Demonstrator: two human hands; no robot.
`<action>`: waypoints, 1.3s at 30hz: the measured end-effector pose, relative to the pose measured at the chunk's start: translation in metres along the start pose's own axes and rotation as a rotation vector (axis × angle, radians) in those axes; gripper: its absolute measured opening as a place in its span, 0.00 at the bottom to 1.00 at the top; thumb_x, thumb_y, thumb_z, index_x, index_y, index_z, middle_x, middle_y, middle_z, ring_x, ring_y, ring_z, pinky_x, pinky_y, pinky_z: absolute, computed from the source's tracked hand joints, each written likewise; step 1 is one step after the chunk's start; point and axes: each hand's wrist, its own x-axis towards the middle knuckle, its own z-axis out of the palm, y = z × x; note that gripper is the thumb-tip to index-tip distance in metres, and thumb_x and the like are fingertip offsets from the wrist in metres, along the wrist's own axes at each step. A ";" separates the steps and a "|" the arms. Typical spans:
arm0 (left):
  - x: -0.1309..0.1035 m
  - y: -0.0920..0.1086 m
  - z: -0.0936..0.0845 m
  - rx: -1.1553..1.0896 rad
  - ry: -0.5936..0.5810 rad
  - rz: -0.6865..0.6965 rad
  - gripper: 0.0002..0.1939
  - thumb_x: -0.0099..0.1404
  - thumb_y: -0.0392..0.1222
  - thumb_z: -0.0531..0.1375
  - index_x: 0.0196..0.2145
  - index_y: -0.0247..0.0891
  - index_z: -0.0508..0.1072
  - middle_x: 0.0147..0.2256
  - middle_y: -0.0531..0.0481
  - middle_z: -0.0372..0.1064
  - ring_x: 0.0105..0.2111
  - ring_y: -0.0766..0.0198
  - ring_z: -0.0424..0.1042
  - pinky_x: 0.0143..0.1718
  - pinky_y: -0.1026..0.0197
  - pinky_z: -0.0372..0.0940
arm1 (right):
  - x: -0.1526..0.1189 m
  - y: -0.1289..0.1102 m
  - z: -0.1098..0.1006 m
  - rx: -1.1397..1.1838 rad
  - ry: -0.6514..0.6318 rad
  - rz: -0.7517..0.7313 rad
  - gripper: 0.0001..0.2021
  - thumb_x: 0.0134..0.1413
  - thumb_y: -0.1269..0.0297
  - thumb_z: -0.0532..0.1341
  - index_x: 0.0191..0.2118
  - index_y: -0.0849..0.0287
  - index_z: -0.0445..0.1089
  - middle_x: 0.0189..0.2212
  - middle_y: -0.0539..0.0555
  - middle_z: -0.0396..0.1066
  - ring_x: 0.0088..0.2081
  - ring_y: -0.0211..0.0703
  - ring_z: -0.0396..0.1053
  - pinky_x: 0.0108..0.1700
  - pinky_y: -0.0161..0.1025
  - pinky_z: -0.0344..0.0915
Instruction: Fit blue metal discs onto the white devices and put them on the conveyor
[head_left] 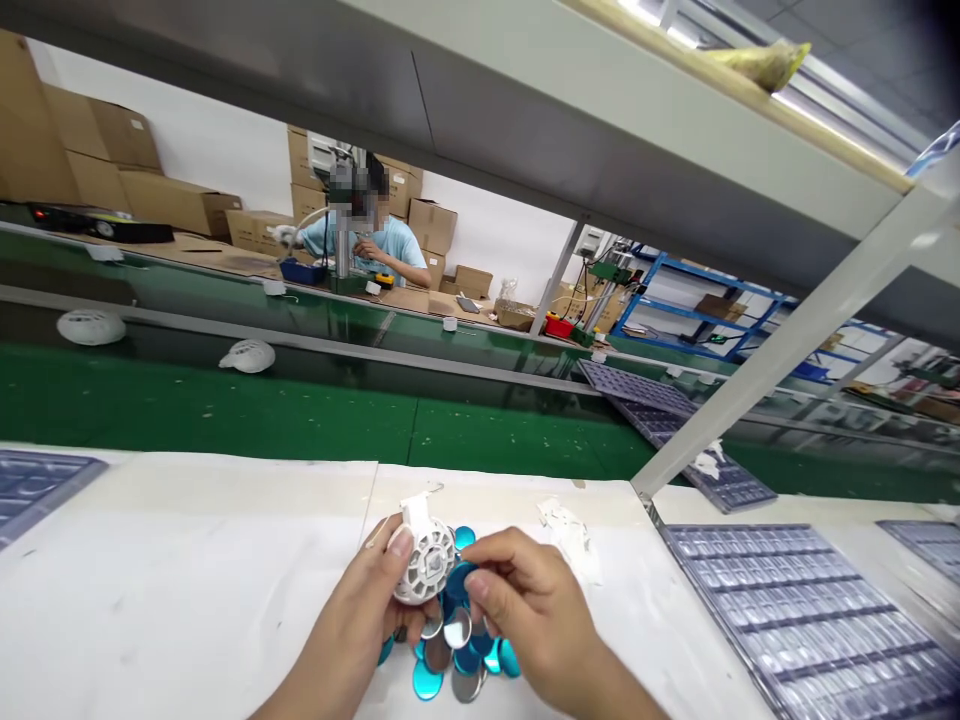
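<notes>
My left hand is wrapped round a white round plastic part with a spoked face and a small tab on top. At its right edge, my right hand has thumb and index finger pinched close together; whatever lies between them is too small to make out. Beneath both hands a loose pile of blue and silver discs lies on the white table surface. Crumpled white scraps rest just behind my right hand.
Clear plastic trays lie at the right, another at the far left. A slanted metal post rises at the right under an overhead shelf. White shell parts sit on the green belt; a person in blue works beyond.
</notes>
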 end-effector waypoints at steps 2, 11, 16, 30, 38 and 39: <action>-0.002 -0.002 0.002 -0.002 0.029 -0.004 0.27 0.63 0.60 0.60 0.53 0.40 0.66 0.23 0.54 0.70 0.22 0.60 0.69 0.26 0.60 0.66 | -0.003 0.002 0.012 -0.042 0.029 -0.050 0.06 0.63 0.61 0.61 0.41 0.54 0.74 0.23 0.48 0.73 0.22 0.37 0.70 0.25 0.33 0.67; -0.010 0.000 0.009 0.077 0.115 -0.012 0.38 0.61 0.60 0.62 0.62 0.41 0.58 0.20 0.56 0.70 0.21 0.57 0.71 0.28 0.58 0.67 | 0.000 0.006 0.022 -0.064 0.065 -0.020 0.06 0.62 0.61 0.60 0.40 0.55 0.74 0.22 0.49 0.74 0.21 0.39 0.73 0.25 0.34 0.71; -0.011 0.001 0.008 0.106 0.101 -0.031 0.40 0.62 0.63 0.59 0.63 0.39 0.56 0.19 0.56 0.70 0.22 0.57 0.71 0.30 0.57 0.67 | -0.001 0.007 0.022 -0.097 0.076 0.043 0.05 0.60 0.63 0.60 0.39 0.56 0.71 0.22 0.48 0.72 0.21 0.38 0.71 0.25 0.34 0.67; -0.020 -0.013 -0.002 -0.060 -0.119 -0.157 0.49 0.51 0.63 0.68 0.63 0.40 0.54 0.23 0.52 0.69 0.18 0.69 0.59 0.18 0.68 0.46 | -0.009 0.003 0.042 0.487 -0.084 0.189 0.36 0.48 0.37 0.65 0.56 0.57 0.62 0.37 0.56 0.69 0.32 0.43 0.69 0.23 0.31 0.59; -0.021 -0.001 0.002 -0.076 0.041 -0.138 0.44 0.45 0.60 0.72 0.56 0.43 0.65 0.23 0.54 0.69 0.16 0.72 0.57 0.16 0.69 0.52 | -0.006 0.004 0.050 0.334 -0.081 0.071 0.29 0.55 0.39 0.62 0.55 0.55 0.63 0.34 0.52 0.69 0.26 0.38 0.68 0.26 0.34 0.65; -0.018 0.001 -0.004 -0.065 0.078 -0.142 0.42 0.44 0.57 0.73 0.54 0.45 0.66 0.23 0.55 0.70 0.16 0.71 0.59 0.15 0.69 0.54 | -0.003 0.001 0.045 0.283 -0.123 0.075 0.28 0.58 0.40 0.60 0.56 0.55 0.63 0.33 0.52 0.69 0.26 0.38 0.68 0.26 0.34 0.66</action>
